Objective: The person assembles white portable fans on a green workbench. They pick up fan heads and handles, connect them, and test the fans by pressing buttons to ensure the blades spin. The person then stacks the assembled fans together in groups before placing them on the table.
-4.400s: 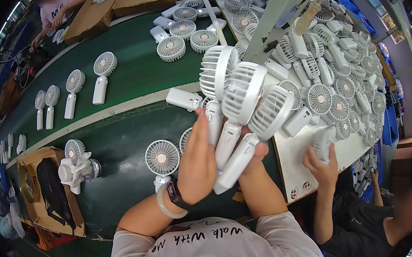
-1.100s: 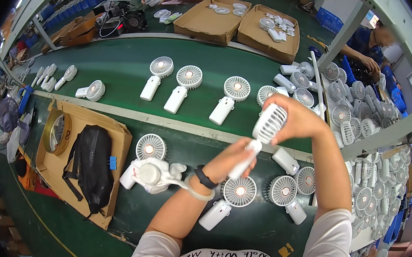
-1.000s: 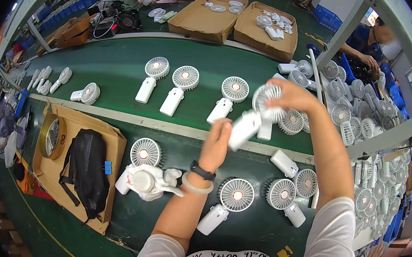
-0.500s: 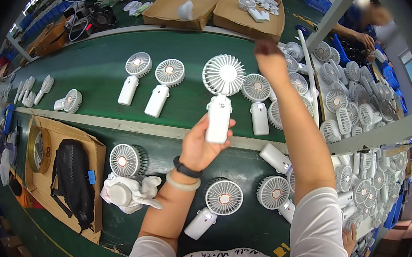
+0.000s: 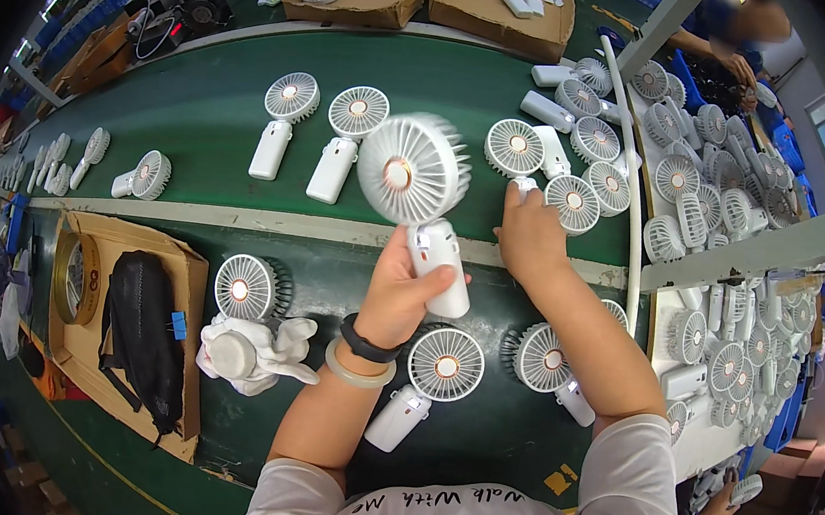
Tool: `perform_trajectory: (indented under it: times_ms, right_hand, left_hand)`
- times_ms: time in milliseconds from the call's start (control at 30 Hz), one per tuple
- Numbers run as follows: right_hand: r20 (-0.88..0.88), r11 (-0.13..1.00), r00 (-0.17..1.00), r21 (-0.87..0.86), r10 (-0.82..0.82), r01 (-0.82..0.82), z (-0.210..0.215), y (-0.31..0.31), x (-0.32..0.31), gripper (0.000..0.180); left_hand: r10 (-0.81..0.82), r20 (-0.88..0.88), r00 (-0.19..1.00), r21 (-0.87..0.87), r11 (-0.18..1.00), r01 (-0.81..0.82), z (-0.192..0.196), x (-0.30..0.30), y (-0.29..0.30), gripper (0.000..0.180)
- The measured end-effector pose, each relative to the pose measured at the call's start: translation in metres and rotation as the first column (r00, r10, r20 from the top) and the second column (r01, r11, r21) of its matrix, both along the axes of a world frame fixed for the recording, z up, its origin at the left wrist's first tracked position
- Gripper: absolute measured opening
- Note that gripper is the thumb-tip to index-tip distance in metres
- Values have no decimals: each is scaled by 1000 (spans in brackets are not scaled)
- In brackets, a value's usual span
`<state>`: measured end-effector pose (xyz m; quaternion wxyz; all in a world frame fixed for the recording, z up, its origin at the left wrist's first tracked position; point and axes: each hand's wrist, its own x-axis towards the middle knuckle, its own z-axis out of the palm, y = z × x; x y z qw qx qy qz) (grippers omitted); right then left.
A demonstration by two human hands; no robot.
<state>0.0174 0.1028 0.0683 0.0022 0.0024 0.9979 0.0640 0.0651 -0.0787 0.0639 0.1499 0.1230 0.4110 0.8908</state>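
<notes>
My left hand point(image 5: 399, 291) is closed round the handle of a white handheld fan point(image 5: 416, 169), its thumb across the handle. The fan's round head tilts left, its copper-ringed centre showing, its outer edge slightly blurred. Farther right, my right hand point(image 5: 533, 232) has its fingers closed on the handle of another handheld fan point(image 5: 514, 148) over the green belt; most of that handle is hidden. Close beside this hand lies a further fan point(image 5: 572, 205). Two fans point(image 5: 292, 97) lie on the belt left of the held one.
On the near bench are a fan point(image 5: 446, 364), another fan point(image 5: 543, 357), a white cloth point(image 5: 257, 354) and a cardboard box point(image 5: 196, 376) holding a black bag. Many fans crowd the right-hand table behind a white rail point(image 5: 633, 170). Cardboard trays point(image 5: 498, 35) stand beyond the belt.
My right hand has come back from near the far tray to the fan on the belt. The left-hand fan has turned over, showing its copper-ringed side. A fan now lies in the far left tray.
</notes>
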Motion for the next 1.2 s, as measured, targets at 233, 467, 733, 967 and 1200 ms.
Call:
perform_trajectory:
  times_ms: [233, 467, 733, 967, 1200]
  right_hand:
    - [-94, 988, 993, -130, 76, -88, -16, -4, 2, 72]
    - [71, 618, 995, -780, -71, 99, 0, 0, -35, 78]
    - [-19, -688, 887, -640, 461, 343, 39, 5, 8, 77]
    - [37, -644, 891, -677, 453, 356, 44, 0, 51, 70]
    - [62, -401, 992, -911, 106, 99, 38, -4, 48, 42]
  left_hand:
    - [191, -85, 978, -92, 976, -199, -17, -10, 4, 39]
    - [195, -63, 979, -47, 979, -198, -14, -7, 3, 43]
    - [220, -56, 974, -23, 975, -222, -24, -11, 0, 43]
    - [186, -22, 982, -58, 981, -187, -27, -10, -1, 44]
    - [157, 51, 986, 5, 988, -157, -23, -6, 4, 52]
